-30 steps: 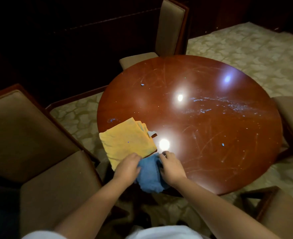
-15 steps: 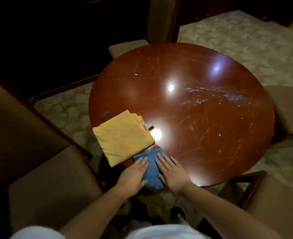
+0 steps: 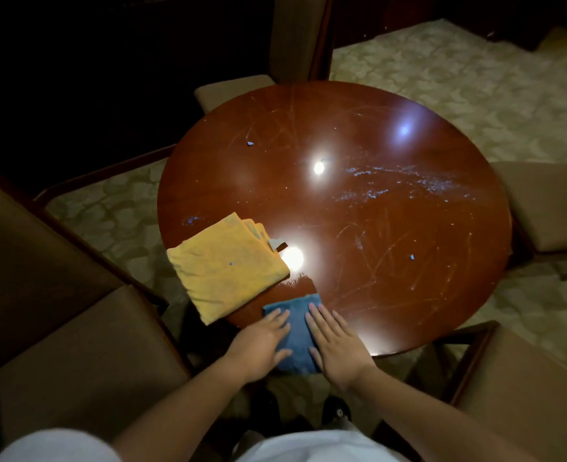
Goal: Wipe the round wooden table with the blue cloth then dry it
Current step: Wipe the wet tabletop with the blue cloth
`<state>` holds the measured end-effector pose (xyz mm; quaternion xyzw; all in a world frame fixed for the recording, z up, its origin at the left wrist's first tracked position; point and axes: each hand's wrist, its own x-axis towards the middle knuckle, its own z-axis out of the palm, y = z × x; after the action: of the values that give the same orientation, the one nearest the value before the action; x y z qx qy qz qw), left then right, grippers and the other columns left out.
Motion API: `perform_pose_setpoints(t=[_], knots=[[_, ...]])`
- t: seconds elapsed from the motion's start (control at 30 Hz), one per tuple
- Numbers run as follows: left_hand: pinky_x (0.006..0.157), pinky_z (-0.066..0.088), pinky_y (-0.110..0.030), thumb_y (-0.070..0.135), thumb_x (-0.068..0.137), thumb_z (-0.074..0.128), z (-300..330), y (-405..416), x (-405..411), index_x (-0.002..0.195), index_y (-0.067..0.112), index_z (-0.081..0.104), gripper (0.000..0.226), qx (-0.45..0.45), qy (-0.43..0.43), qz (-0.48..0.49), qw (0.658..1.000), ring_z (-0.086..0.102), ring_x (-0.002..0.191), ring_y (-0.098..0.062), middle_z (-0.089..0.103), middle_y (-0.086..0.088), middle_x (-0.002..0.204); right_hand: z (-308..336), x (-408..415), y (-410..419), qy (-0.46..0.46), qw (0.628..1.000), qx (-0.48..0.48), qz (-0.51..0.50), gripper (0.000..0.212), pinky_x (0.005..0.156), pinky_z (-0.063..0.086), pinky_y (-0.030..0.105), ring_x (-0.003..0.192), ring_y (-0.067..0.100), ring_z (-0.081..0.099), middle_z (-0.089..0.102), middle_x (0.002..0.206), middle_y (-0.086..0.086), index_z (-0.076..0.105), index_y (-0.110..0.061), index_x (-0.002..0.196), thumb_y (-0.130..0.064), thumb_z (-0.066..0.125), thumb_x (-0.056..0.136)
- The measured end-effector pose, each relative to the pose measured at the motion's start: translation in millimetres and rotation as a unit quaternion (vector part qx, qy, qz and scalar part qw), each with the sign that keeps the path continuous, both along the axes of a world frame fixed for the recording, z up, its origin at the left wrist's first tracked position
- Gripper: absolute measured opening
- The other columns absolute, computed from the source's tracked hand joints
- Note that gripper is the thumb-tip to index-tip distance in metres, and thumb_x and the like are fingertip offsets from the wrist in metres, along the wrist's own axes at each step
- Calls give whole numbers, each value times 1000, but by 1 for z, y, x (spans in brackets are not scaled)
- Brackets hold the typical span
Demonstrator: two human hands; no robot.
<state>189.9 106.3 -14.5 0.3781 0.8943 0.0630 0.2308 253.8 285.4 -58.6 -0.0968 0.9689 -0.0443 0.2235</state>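
Hands, left (image 3: 264, 341) and right (image 3: 335, 341), now flat with fingers straight, pressing blue cloth (image 3: 297, 331) on tabletop (image 3: 375, 228) near edge beside yellow cloth (image 3: 228, 268), no longer bunching it; wiping apparently ready to begin.

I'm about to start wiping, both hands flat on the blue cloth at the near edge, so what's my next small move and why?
Probably push the blue cloth forward across the round table toward the pale smears; both hands, left hand and right hand, already press it flat.
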Motion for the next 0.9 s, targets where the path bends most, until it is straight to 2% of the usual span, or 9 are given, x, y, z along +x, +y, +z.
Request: perform_pose_setpoints(t=[0.1, 0.2, 0.23, 0.33, 0.47, 0.67, 0.7, 0.8, 0.9], knots=[[115, 5, -21, 32, 101, 35, -1, 7, -3, 148, 12, 23, 53, -17, 23, -19, 999, 1, 146, -15, 5, -3, 159, 3, 3, 9, 11, 1000, -16, -9, 67, 112, 10, 36, 133, 23, 41, 45, 142, 10, 22, 1, 149, -43, 4, 102], [114, 2, -20, 29, 101, 36, -2, 23, -26, 149, 12, 22, 52, -27, 11, -9, 1000, 0, 146, -16, 3, -5, 159, 6, -23, 18, 40, 999, 13, -12, 65, 113, 9, 35, 128, 21, 49, 54, 137, 10, 51, -4, 135, -42, 12, 101], [114, 2, -21, 27, 101, 36, -1, 30, -34, 149, 11, 21, 52, -36, 11, -8, 999, 0, 146, -16, 3, -5, 159, 13, -31, 21, 38, 999, 35, -12, 67, 115, 8, 36, 133, 19, 42, 47, 143, 11, 48, -5, 137, -44, 12, 97], [116, 3, -25, 24, 102, 33, 0, 45, -41, 150, 10, 16, 52, -67, 38, -16, 997, 0, 146, -19, 1, -7, 159, 14, -39, 30, 59, 996, 64, 7, 84, 115, -10, 32, 145, 15, 3, -4, 155, 6, 8, -6, 151, -48, -17, 83], [116, -2, -27, 23, 103, 29, -9, 46, -8, 150, 10, 11, 52, -72, 44, -72, 994, -4, 146, -21, -4, -9, 159, 10, 8, 28, 24, 999, 17, -21, 70, 113, 8, 35, 129, 25, 47, 51, 139, 14, 47, 0, 133, -42, 0, 102], [117, -1, -27, 29, 103, 30, -14, 53, -9, 150, 12, 13, 53, -57, 51, -103, 992, -3, 146, -19, 0, -8, 159, 9, 18, 44, -1, 998, 19, -58, 67, 111, 10, 34, 131, 22, 45, 50, 140, 12, 45, -2, 135, -44, 4, 102], [117, 0, -26, 28, 103, 29, -11, 59, -18, 150, 13, 12, 53, -59, 45, -97, 992, -3, 146, -18, -1, -7, 159, 12, 8, 47, 21, 997, 29, -68, 70, 114, 7, 34, 136, 21, 36, 43, 145, 12, 41, -2, 138, -45, 3, 99], [117, 3, -27, 24, 103, 29, -4, 80, -37, 150, 12, 11, 52, -67, 37, -73, 994, -4, 146, -19, -2, -6, 159, 16, -21, 56, 33, 995, 87, -47, 89, 114, -14, 30, 142, 15, -14, -17, 151, 4, -5, -7, 150, -50, -21, 74], [118, 2, -29, 22, 104, 25, -6, 85, -33, 150, 10, 6, 52, -83, 45, -68, 993, -6, 146, -21, -4, -9, 159, 21, -19, 54, 20, 995, 84, -52, 82, 114, -13, 32, 145, 19, -18, -25, 149, 1, -16, -8, 148, -49, -22, 77]])
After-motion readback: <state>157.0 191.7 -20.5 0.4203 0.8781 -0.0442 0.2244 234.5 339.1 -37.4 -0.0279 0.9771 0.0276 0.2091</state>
